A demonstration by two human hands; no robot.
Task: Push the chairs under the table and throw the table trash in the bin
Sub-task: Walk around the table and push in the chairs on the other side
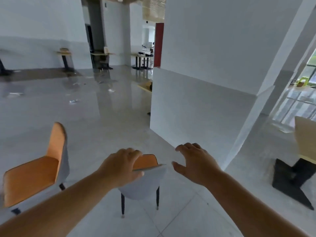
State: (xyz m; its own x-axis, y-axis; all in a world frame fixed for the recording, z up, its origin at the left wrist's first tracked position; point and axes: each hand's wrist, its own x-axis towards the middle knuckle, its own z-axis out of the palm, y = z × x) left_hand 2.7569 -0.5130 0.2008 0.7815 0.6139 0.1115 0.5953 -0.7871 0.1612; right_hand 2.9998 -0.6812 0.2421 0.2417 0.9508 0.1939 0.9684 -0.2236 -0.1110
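Gripping the chair [143, 182] backrest's top edge, the left hand [119, 166] is closed on it; the right hand [195, 161] hovers open just beside, nearer the worktop [304, 134].

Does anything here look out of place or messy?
Yes. Two orange-seated chairs with grey backs stand out on the open floor, not under any table; the left hand grips the nearer one's backrest. Small pale scraps of litter lie scattered on the glossy floor farther back.
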